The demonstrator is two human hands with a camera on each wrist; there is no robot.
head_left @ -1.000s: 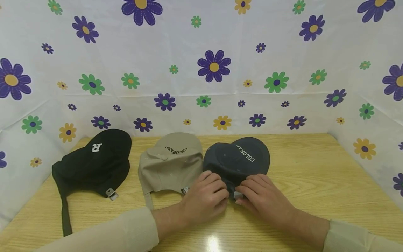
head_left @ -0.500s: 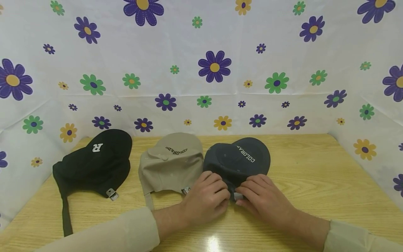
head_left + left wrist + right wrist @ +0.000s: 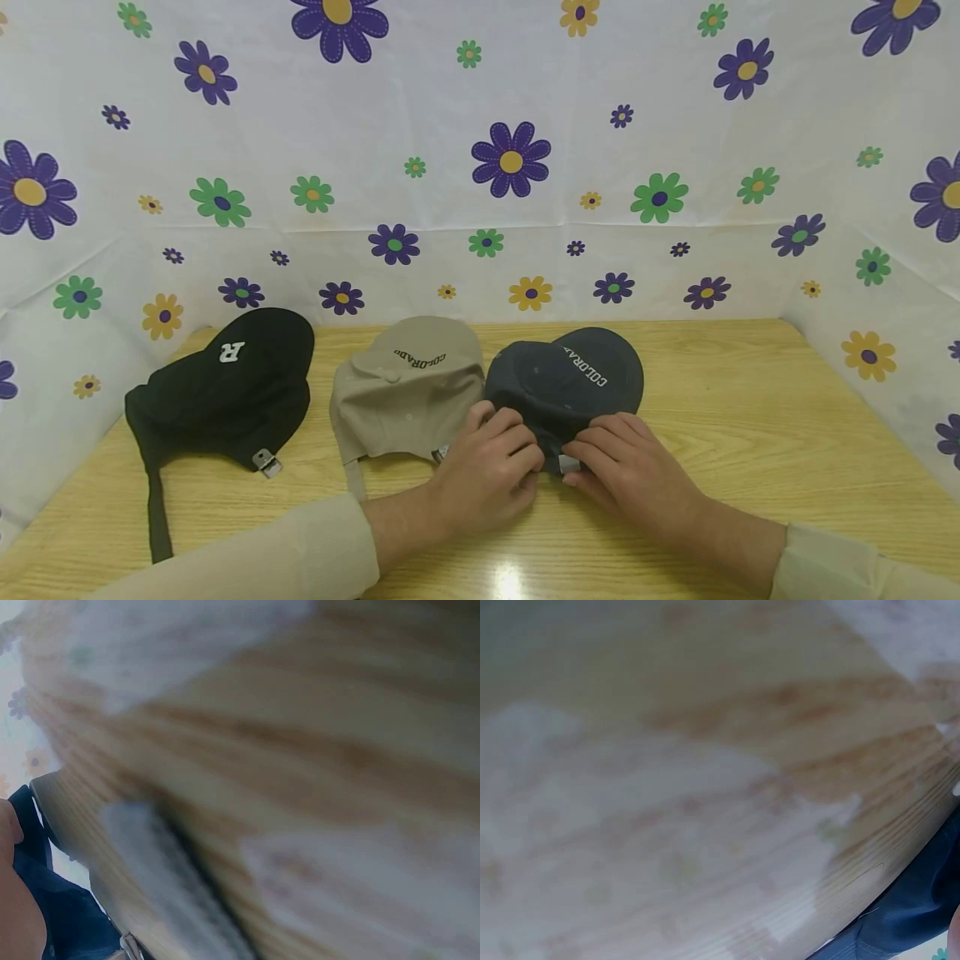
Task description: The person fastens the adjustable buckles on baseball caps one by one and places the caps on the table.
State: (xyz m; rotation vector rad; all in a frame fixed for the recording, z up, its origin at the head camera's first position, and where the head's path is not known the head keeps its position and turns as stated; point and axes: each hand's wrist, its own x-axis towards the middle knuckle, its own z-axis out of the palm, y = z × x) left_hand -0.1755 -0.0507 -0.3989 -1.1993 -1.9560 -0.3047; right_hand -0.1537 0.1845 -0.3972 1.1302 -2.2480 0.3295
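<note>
A navy cap (image 3: 528, 371) with pale lettering on its brim lies right of centre, its back strap side toward me. My left hand (image 3: 487, 467) has curled fingers at the cap's near left edge, pinching the strap area; its fingertips are partly hidden. My right hand (image 3: 633, 479) grips the cap's near right edge, thumb below and fingers above, beside a metal buckle (image 3: 569, 464). In the left wrist view, part of the navy cap (image 3: 71, 907) shows beside a sliver of the left hand (image 3: 19, 907). The right wrist view catches the cap (image 3: 907, 907) at the lower right.
A beige cap (image 3: 408, 400) adjoins the navy one on the left, its strap hanging toward me. Farther left lies a black cap (image 3: 232, 400) with a white letter and a loose strap (image 3: 157, 517). A flowered cloth (image 3: 450, 192) stands behind and beside the wooden table (image 3: 757, 417).
My left hand has shifted very slightly left, with its index finger a little raised. My right hand and all three caps stay nearly where they were.
</note>
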